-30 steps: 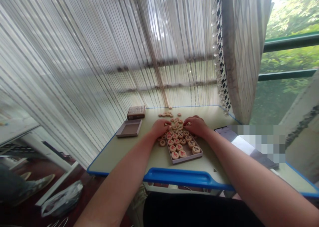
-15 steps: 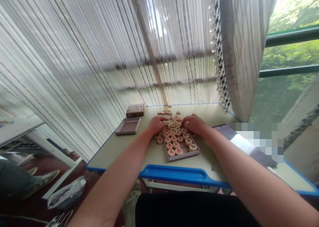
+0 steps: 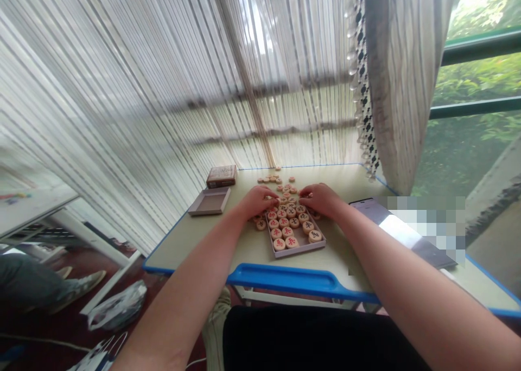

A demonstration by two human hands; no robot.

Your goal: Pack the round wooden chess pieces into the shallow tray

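A shallow grey box [image 3: 321, 244] lies on the pale table [image 3: 195, 241] and holds round wooden chess discs [image 3: 285, 233] with red and black characters. Both my hands rest at the box's far end, knuckles up and fingers curled down onto the discs. My left hand [image 3: 256, 202] covers the discs at the box's far left corner. My right hand [image 3: 319, 197] covers those at the far right. Whether either hand grips a disc is hidden. More loose discs [image 3: 273, 180] lie scattered beyond the hands.
An empty grey box lid [image 3: 209, 201] and a small brown box [image 3: 221, 176] sit left of the discs. A dark phone [image 3: 372, 208] lies at the right. Striped curtains hang close behind the table. A blue tray edge [image 3: 293, 280] runs along the near side. Another person's shoe [image 3: 79, 288] is on the floor.
The view has shifted slightly, so table and box sit higher in frame. Both hands stay at the far end of the box, fingers working among the discs.
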